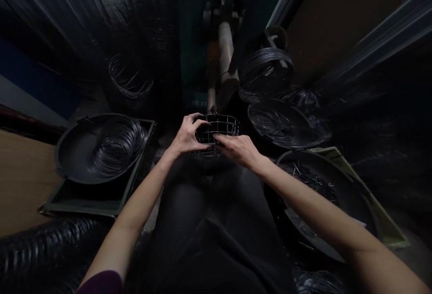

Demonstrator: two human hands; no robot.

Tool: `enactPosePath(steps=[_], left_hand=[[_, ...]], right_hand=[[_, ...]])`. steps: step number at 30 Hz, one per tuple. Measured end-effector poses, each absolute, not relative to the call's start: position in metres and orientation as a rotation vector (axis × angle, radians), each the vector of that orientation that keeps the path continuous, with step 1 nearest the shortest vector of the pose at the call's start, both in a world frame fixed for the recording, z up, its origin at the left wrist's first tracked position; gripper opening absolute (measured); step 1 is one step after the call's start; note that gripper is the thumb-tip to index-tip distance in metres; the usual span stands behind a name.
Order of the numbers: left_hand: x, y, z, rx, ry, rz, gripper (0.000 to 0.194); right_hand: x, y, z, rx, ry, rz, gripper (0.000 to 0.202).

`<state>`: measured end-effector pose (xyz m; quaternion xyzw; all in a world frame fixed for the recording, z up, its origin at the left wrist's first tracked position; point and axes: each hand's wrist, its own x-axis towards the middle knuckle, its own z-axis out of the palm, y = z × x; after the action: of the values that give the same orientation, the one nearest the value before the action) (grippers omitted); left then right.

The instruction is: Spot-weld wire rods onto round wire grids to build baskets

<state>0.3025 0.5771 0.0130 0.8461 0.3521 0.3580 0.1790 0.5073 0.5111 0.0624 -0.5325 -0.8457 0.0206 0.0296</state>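
You hold a small round wire basket point(218, 134) between both hands, just above your lap and in front of the machine post point(225, 46). Your left hand point(185, 137) is closed on the basket's left rim, fingers curled over the top ring. Your right hand point(239, 149) rests on the near side, fingertips pinched against the wire wall; whether it clamps a single strand cannot be told in this dim light.

In my judgement the step in hand is working the basket's wire frame, with the left hand steadying and the right hand fitting or adjusting. The next move calls for a firm left hold while the right fingers work on the wall.

A pan of coiled wire rings point(116, 143) sits in a tray point(84, 201) at your left. A dark bowl point(340, 195) holding small wire pieces sits at your right.
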Motion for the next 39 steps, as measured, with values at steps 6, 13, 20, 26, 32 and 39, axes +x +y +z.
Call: enactPosePath(steps=[6,13,20,26,32,39], left_hand=[[0.313,0.584,0.015,2.364,1.008,1.002,0.065],[0.313,0.593,0.018,2.368,1.022,0.983,0.066],[0.314,0.608,0.018,2.325,1.054,0.958,0.068],[0.314,0.611,0.022,2.286,1.062,0.942,0.066],[0.320,0.628,0.027,2.272,1.150,0.928,0.071],[0.320,0.646,0.033,2.229,1.184,0.865,0.071]], right_hand=[[0.521,0.513,0.056,-1.577,-2.676,-0.150,0.037],[0.521,0.523,0.056,-1.520,-2.636,-0.214,0.034],[0.523,0.538,0.056,-1.498,-2.586,-0.184,0.032],[0.529,0.531,0.049,-1.546,-2.365,-0.151,0.026],[0.531,0.548,0.043,-1.605,-2.167,-0.116,0.018],[0.532,0.563,0.044,-1.568,-2.073,0.000,0.012]])
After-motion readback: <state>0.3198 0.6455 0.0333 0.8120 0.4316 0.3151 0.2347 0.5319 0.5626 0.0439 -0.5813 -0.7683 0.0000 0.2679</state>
